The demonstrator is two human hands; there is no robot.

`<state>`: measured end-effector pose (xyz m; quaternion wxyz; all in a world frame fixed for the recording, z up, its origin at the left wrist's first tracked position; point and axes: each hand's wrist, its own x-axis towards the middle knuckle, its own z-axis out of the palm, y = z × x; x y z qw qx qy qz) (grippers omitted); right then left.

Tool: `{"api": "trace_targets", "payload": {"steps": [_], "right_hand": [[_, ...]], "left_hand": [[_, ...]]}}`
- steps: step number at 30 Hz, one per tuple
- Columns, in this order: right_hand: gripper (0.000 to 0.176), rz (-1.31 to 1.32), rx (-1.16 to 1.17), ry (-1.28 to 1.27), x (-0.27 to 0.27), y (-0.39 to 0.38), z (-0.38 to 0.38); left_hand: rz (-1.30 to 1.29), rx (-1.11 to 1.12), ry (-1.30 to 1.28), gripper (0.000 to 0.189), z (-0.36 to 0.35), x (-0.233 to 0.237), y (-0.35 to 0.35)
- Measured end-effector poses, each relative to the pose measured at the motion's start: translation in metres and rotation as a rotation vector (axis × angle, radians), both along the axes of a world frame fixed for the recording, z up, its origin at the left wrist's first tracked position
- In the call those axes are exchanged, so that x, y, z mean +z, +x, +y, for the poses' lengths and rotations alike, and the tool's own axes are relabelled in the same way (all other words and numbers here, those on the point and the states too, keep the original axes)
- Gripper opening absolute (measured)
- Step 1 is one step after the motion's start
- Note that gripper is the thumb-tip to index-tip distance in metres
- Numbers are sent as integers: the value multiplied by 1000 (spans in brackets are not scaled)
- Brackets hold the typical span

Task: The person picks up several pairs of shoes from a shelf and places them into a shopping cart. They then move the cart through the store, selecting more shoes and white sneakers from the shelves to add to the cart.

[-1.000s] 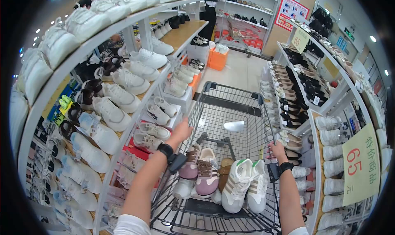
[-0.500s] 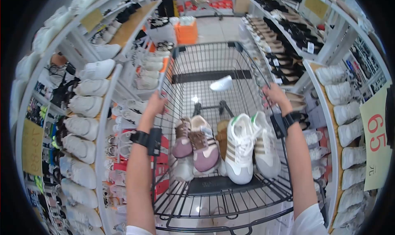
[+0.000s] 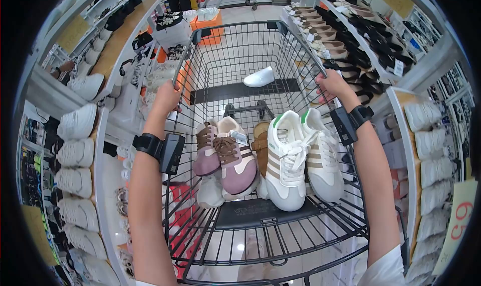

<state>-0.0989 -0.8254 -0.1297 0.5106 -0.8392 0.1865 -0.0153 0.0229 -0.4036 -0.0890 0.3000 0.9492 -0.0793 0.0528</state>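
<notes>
The wire cart is black. At centre frame, one sneaker pair is white with tan stripes and green heel tabs, the other pair mauve and cream with brown laces; the upper-centre shoe is plain white.

Hands bare; black wrist straps with devices; white sleeves.

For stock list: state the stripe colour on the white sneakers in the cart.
Beige stripes on the white lace-up sneakers; head view.

The wire shopping cart holds pink sneakers beside white striped sneakers at its near end; one white shoe lies apart.
</notes>
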Motion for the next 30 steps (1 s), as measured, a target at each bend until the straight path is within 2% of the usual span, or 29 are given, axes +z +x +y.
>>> {"api": "trace_targets", "payload": {"steps": [4, 7, 11, 13, 19, 24, 30], "right_hand": [[14, -12, -2, 75, 10, 43, -14], [14, 18, 18, 55, 19, 88, -30], [16, 15, 20, 52, 22, 150, -58], [16, 22, 32, 41, 30, 175, -68], [16, 31, 18, 60, 40, 239, -95], [14, -45, 6, 104, 43, 294, -116], [13, -38, -3, 109, 53, 365, -145]], "left_hand": [[-14, -18, -4, 19, -9, 3, 56], [-155, -56, 182, 20, -14, 2, 113], [-96, 17, 182, 19, -47, 24, 157], [-154, 39, 278, 19, -58, 30, 185], [-143, 23, 259, 21, -92, 45, 247], [-35, 56, 279, 20, -112, 58, 298], [-128, 60, 392, 22, -145, 74, 360]]}}
